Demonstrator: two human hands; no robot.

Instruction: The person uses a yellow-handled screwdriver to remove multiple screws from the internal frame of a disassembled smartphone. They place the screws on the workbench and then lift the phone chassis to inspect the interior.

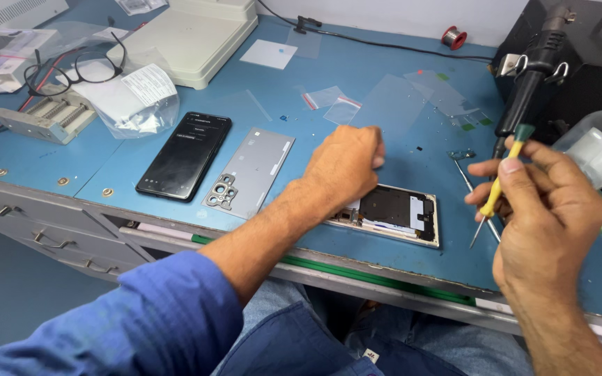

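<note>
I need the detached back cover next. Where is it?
In the head view, the grey back cover lies left of the left hand, beside the black phone.

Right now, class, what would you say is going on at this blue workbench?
A person in a blue sleeve is working on an opened phone lying on the blue bench. The left hand rests closed on the phone's near end, while the right hand holds a small yellow-handled screwdriver just beside it. The grey back cover lies detached to the left, next to a second, dark phone. Tweezers lie nearby.
</note>
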